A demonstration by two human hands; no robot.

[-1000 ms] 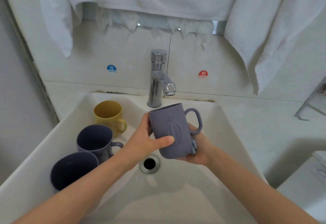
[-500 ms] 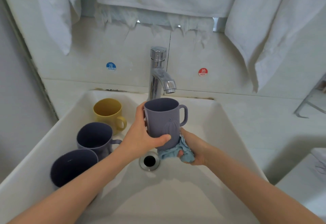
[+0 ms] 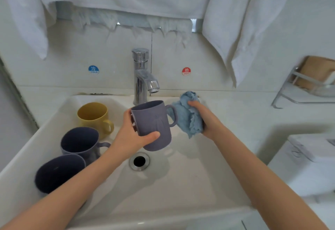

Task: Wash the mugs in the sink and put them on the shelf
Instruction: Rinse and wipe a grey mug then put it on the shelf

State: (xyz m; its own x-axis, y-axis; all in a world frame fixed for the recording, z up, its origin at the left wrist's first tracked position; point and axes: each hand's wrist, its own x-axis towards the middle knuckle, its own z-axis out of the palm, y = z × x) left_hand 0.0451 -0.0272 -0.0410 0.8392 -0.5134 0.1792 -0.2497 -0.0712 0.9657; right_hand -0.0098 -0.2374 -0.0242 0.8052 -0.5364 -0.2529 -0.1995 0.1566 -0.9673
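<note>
My left hand (image 3: 133,135) grips a lilac mug (image 3: 154,124) upright above the drain (image 3: 139,160) of the white sink (image 3: 181,184), handle to the right. My right hand (image 3: 204,119) holds a crumpled blue cloth (image 3: 188,115) just right of the mug's handle, apart from the mug body. On the sink's left side stand a yellow mug (image 3: 94,117), a dark purple mug (image 3: 81,142) and, nearest me, a dark navy mug (image 3: 58,173). A wire shelf (image 3: 304,92) is fixed to the wall at the right.
A chrome tap (image 3: 143,77) stands behind the sink, its spout just above the held mug; no water runs. White towels (image 3: 244,30) hang overhead. Cold and hot stickers mark the tiled wall. A white appliance (image 3: 308,160) sits at lower right.
My right hand has pulled the blue cloth from under the mug's base up to the right of its handle. The mug stays upright in my left hand.
</note>
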